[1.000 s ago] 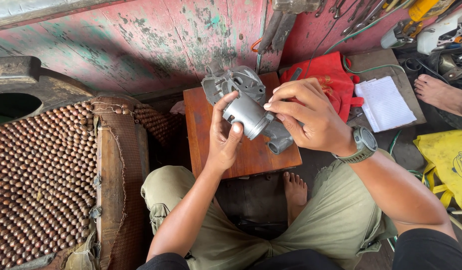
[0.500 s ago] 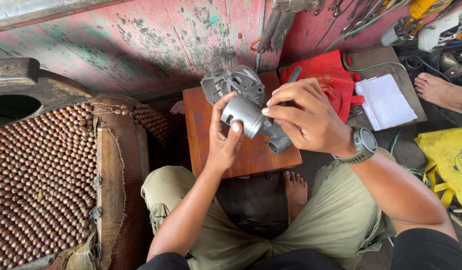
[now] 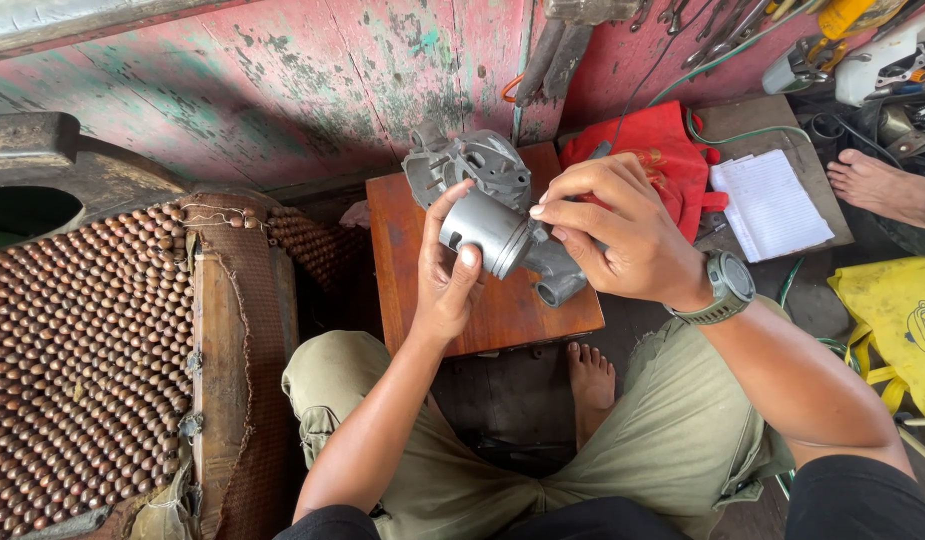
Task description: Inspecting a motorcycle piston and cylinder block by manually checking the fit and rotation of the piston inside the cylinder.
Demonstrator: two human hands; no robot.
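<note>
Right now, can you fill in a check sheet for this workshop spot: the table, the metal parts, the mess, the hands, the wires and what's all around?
Surface: small brown wooden table, worn top.
Job's things: grey metal piston cylinder held above the table; grey cast-metal engine part lying at the table's far edge.
Clutter: red cloth; white lined notebook.
Hands: left hand holds the cylinder from below; right hand, wearing a green wristwatch, has fingertips at the cylinder's open end.
Cables: green hose by the red cloth.
Surroundings: peeling pink wooden wall; brown beaded seat mat; another person's bare foot; yellow bag.
</note>
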